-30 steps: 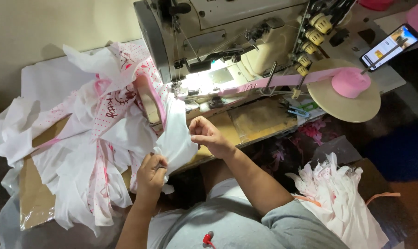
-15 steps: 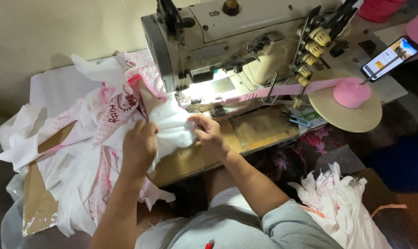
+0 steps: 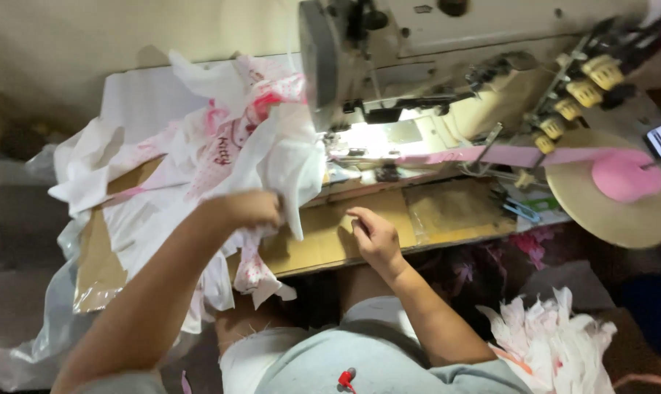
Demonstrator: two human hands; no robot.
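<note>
Since half a second ago both hands have parted: the left hand (image 3: 246,209) has drawn back toward the left of centre with the white fabric piece (image 3: 290,164), while the right hand (image 3: 374,235) has let go of it and dropped onto the bare brown worktop (image 3: 447,219) at the middle of the frame. Left grip is closed around a bunched edge of the white fabric piece, lifting it so that it hangs in a peaked fold just left of the sewing machine (image 3: 418,66), which fills the upper centre and right. Right grip is empty, the fingers loosely curled and resting on the board, well apart from the cloth. Behind the lifted piece, a heap of white and pink printed cloth pieces (image 3: 163,168) spreads across the left half of the frame, partly over a sheet of brown cardboard (image 3: 97,263) (its lower corner sticks out from under clear plastic). Under the machine head a lit patch shows the needle plate (image 3: 381,135), and from there a pink binding tape (image 3: 505,155) runs rightward to a pink spool (image 3: 626,175) sitting on a round tan disc (image 3: 608,215) at the right edge. More white scraps (image 3: 557,343) lie heaped at the lower right, beside the person's lap.
</note>
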